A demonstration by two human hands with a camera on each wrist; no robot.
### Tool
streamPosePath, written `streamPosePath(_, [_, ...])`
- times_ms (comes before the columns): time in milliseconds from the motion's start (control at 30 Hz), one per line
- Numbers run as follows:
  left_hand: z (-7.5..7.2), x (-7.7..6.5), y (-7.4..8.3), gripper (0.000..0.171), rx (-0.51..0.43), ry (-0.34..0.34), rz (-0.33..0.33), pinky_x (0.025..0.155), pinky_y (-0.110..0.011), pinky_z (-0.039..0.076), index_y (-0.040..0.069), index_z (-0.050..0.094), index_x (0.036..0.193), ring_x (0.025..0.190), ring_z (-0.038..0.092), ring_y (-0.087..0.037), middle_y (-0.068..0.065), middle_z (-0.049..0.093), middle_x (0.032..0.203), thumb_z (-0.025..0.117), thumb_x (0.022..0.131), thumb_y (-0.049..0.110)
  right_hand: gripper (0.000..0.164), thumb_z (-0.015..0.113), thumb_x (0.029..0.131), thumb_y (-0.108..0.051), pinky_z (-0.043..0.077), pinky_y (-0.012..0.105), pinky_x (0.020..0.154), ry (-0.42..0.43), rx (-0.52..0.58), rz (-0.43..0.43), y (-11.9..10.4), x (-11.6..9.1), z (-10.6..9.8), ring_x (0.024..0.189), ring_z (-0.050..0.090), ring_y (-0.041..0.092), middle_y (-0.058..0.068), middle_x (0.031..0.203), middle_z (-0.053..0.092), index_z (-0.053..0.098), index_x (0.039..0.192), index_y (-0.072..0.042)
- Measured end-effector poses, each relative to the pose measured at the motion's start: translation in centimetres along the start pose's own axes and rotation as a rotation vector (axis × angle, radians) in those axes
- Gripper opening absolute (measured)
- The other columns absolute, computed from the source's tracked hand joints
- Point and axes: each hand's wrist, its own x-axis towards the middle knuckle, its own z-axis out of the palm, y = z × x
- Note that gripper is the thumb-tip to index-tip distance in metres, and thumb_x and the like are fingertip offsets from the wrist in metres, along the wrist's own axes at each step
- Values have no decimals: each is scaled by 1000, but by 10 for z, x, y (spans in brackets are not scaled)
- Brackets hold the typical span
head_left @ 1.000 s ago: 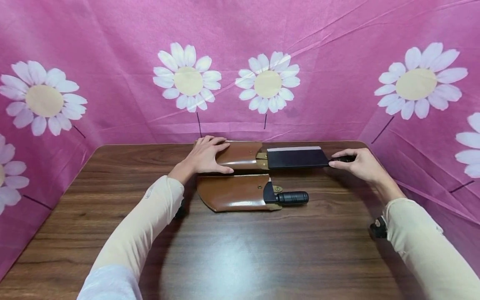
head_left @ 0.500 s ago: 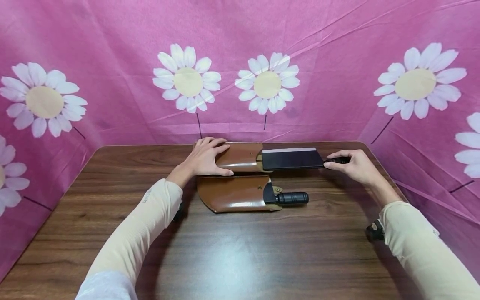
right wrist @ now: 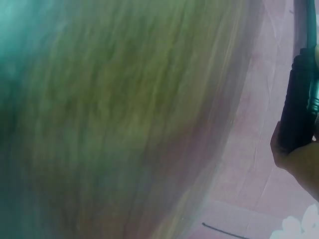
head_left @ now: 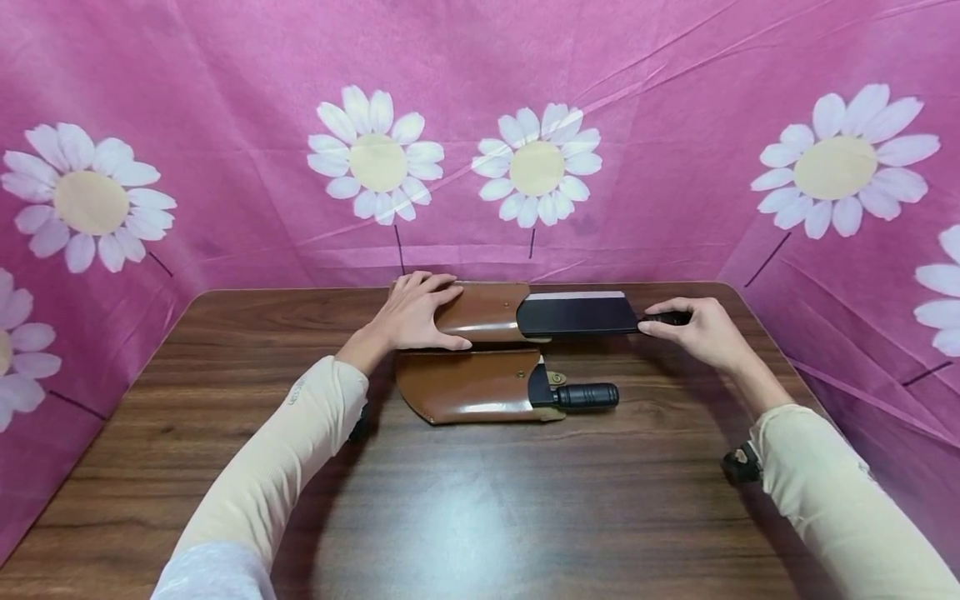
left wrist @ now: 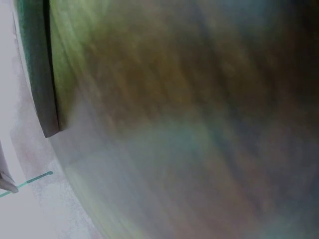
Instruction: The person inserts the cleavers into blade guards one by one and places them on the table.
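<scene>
Along the table's far side lies a brown leather sheath (head_left: 483,312), with my left hand (head_left: 412,311) resting spread across its left part, thumb along the near edge. At its right mouth is a black cleaver (head_left: 576,315) with a silver edge facing the back. The blade's left end is hidden behind the sheath's curved front; most of the blade shows. My right hand (head_left: 697,329) pinches the cleaver's black handle (right wrist: 297,99) between thumb and fingers. Just in front lies a second brown sheath (head_left: 468,385), holding a knife whose black handle (head_left: 587,396) sticks out to the right.
The wood-grain table (head_left: 480,500) spreads out in front of both sheaths. Close behind its far edge hangs a pink cloth (head_left: 457,242) with white daisies, which also runs along both sides. A snap tab (head_left: 556,378) sticks out beside the nearer knife's handle.
My right hand has moved left with the cleaver, and the blade's end has passed from outside the sheath's mouth to inside it. My left hand and the nearer sheath have stayed put.
</scene>
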Motion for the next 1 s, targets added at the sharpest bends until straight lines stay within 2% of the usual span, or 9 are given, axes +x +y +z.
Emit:
streamPosePath(167, [0,0,1,104,-11,9,0,105,-55,28,14,55,148,133,39,-35,-10,46,154,70,70,79,29,84,85,-25,47,15,68,-4,-8,1,-6,0,2,79,62,3,13,99,76,79,104,-3])
streamPosePath(367, [0,1,1,103,-9,16,3,106,-55,27,14,55,148,132,39,-35,-10,46,153,70,70,79,31,84,86,-26,45,14,68,3,-51,-41,-13,1,4,79,61,3,13,99,76,79,106,-3])
streamPosePath(600, [0,3,4,103,-6,10,6,106,-56,27,14,55,149,133,38,-35,-9,45,154,70,70,79,31,83,86,-27,44,14,67,-5,-49,-66,-21,1,7,79,61,5,14,98,76,79,106,-3])
streamPosePath(1000, [-2,7,7,102,11,9,1,107,-55,26,15,54,149,134,38,-34,-7,45,154,69,71,79,34,82,87,-29,44,18,70,0,-80,-75,-33,5,18,85,63,16,14,99,76,78,107,-2])
